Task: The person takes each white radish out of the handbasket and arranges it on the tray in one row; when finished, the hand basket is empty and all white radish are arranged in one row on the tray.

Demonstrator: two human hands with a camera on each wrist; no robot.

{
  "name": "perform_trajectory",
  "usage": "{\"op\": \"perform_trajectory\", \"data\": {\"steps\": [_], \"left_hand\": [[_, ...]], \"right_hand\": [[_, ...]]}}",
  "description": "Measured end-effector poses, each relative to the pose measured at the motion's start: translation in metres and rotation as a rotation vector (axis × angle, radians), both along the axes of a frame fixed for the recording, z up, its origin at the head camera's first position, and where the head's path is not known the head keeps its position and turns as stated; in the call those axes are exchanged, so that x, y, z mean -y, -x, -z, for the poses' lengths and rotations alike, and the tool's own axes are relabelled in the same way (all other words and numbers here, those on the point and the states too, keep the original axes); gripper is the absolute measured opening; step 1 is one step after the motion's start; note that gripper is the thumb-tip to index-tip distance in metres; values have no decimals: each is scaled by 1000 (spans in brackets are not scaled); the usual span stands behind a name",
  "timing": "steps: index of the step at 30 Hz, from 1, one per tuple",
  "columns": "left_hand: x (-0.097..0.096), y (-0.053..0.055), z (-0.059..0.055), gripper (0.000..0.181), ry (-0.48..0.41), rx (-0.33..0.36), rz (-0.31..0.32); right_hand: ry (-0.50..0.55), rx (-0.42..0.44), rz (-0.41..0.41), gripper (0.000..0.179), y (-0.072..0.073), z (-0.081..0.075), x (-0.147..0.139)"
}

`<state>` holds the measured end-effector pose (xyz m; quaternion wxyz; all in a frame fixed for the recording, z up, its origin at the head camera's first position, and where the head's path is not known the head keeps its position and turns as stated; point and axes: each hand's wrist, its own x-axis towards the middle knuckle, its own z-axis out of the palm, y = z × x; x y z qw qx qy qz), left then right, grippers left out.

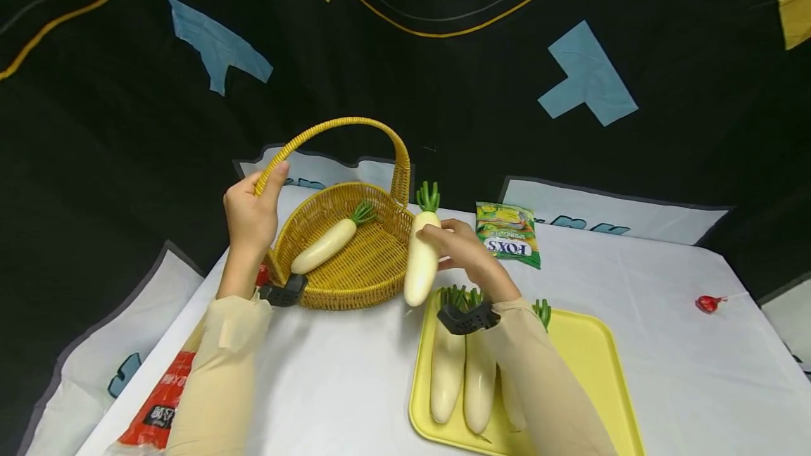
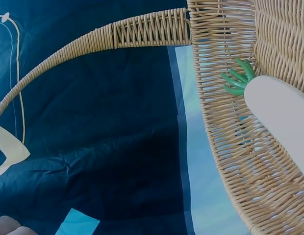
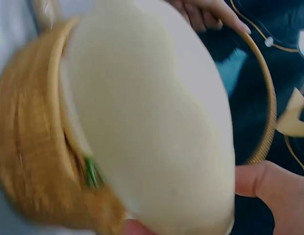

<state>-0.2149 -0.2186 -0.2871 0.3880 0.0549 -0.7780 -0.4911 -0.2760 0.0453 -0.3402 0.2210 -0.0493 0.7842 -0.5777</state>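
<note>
A yellow wicker basket (image 1: 355, 295) stands on the white table, its arched handle rising above it. My left hand (image 1: 252, 211) grips the left side of that handle. One white radish (image 1: 326, 246) with green stems lies inside the basket; the left wrist view shows this radish (image 2: 279, 105) against the wicker wall. My right hand (image 1: 465, 248) holds another white radish (image 1: 421, 259), stems up, just beside the basket's right rim. In the right wrist view the held radish (image 3: 152, 117) fills the middle, pinched between thumb and fingers. Several more radishes (image 1: 447, 371) lie on the yellow tray (image 1: 595, 364), partly under my right forearm.
A green snack packet (image 1: 508, 234) lies behind the tray. Toward the table's right edge is a small red item (image 1: 708, 303). A red and clear package (image 1: 161, 400) sits by the left forearm, partly hidden. Black cloth (image 1: 443, 90) hangs behind the table.
</note>
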Motion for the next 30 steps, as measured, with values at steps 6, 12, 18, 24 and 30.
{"op": "perform_trajectory", "data": {"steps": [6,12,18,24,30], "left_hand": [[0,0,1,45,-8,27,12],[0,2,1,46,1,15,8],[4,3,0,47,0,14,-3],[5,3,0,48,1,31,-13],[3,4,1,49,1,29,-5]], "right_hand": [[-193,-89,-4,64,-7,-7,-84],[-342,-83,17,73,-21,-4,-169],[-421,-32,33,74,-36,19,-217],[-404,54,-48,69,-50,49,-225],[-428,162,-126,67,-62,64,-221]]}}
